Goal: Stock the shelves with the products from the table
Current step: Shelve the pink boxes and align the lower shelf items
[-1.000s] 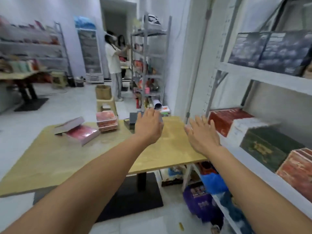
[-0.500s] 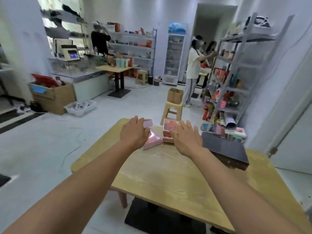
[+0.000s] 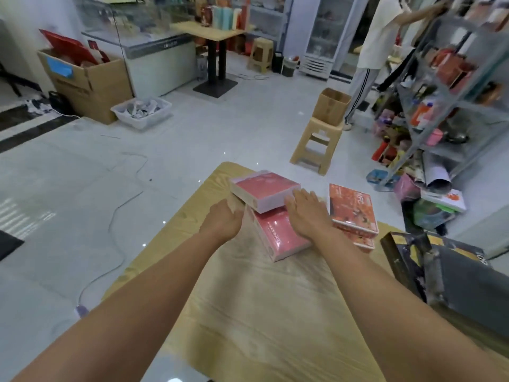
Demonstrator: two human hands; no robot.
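Two pink flat boxes lie stacked askew on the wooden table (image 3: 248, 304). The upper pink box (image 3: 263, 190) rests across the far end of the lower pink box (image 3: 278, 235). My left hand (image 3: 224, 219) is at the left edge of the lower box, fingers curled down toward its side. My right hand (image 3: 307, 213) lies flat on the lower box with fingertips touching the upper box's near edge. A stack of two orange boxes (image 3: 351, 208) sits just right of my right hand.
A large black box (image 3: 446, 271) lies on the table's right side. A metal shelf rack (image 3: 451, 86) full of goods stands at the right, a person beside it. A plastic stool (image 3: 316, 144) with a carton stands beyond the table.
My view turned from the white shelves to the table and drew closer. Both hands moved forward and came down on the pink boxes.
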